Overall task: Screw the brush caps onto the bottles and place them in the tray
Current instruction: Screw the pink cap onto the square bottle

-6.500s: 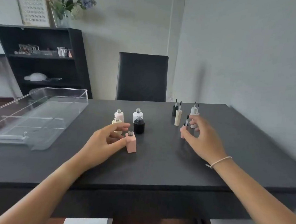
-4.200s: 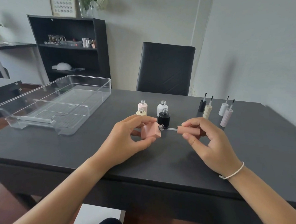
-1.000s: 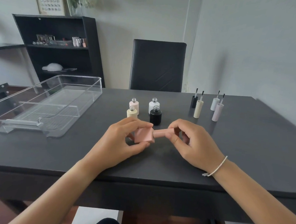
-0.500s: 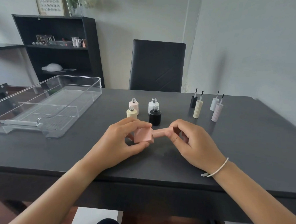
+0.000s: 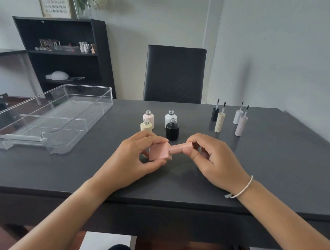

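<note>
My left hand [image 5: 137,158] holds the pink bottle [image 5: 159,152] tipped on its side just above the bench [image 5: 273,170], thumb under it and fingers over the top, so that grip is clenched on the bottle. My right hand [image 5: 212,160] pinches the pink cap [image 5: 179,148] between thumb and fingers; the cap lies level and meets the bottle's neck end, with no gap showing between the two. I cannot tell how far the thread is turned.

Just behind my hands stand four uncapped bottles in a tight cluster: a cream bottle [image 5: 146,126], a pale pink bottle [image 5: 148,118], a white bottle [image 5: 170,118] and a black bottle [image 5: 172,129], all upright with bare threaded necks. Farther right, well apart from them, four caps stand with their brushes pointing up: a black cap [image 5: 215,113], a cream ribbed cap [image 5: 219,121], a white cap [image 5: 238,116] and a pale pink ribbed cap [image 5: 241,125].

The clear tray [image 5: 79,127] sits at the left of the bench, with none of the bottles in it. A white string band [image 5: 243,189] circles my right wrist.
</note>
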`<state>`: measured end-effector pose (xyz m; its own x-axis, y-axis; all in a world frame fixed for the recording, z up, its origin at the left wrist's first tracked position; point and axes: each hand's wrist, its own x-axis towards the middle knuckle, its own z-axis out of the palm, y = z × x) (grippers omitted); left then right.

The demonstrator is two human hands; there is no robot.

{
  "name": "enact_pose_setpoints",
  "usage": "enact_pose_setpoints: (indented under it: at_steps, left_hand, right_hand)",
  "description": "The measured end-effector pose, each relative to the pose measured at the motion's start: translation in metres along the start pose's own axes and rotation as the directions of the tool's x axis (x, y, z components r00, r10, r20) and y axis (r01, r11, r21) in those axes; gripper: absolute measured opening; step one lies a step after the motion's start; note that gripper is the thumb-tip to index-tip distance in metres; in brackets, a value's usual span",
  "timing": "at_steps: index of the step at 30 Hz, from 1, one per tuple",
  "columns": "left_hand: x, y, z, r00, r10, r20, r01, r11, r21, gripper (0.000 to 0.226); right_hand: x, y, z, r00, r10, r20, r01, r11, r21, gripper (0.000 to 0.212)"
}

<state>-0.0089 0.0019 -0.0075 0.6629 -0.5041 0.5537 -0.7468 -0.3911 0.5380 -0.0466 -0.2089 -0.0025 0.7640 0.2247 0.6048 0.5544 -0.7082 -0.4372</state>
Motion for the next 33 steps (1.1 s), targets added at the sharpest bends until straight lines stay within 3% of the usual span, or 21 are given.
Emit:
enact_pose_setpoints:
  at_steps: [8,14,17,26,33]
  left_hand:
    - [0.003,-0.002,0.000,0.999,-0.048,-0.008,0.047,0.997,-0.064,0.050]
    - [0.003,-0.008,0.003,0.992,-0.116,0.038,0.114,0.991,0.068,0.054]
    - [0.003,-0.009,0.003,0.986,-0.146,0.076,0.134,0.980,0.145,0.050]
    - [0.004,-0.010,0.003,0.972,-0.176,0.154,0.131,0.956,0.264,0.039]
    - [0.006,-0.012,0.003,0.969,-0.184,0.162,0.137,0.954,0.265,0.042]
  right_hand:
    - [0.005,0.000,-0.008,0.995,0.024,-0.100,-0.015,0.995,0.095,0.024]
    - [0.043,0.008,-0.051,0.980,0.096,-0.175,-0.073,0.988,0.135,0.008]
    - [0.076,0.016,-0.072,0.982,0.108,-0.157,-0.103,0.994,0.039,0.009]
    - [0.163,0.053,-0.057,0.963,0.226,0.145,-0.178,0.941,-0.288,0.020]
    - [0.184,0.078,-0.033,0.924,0.335,0.185,-0.216,0.857,-0.469,0.022]
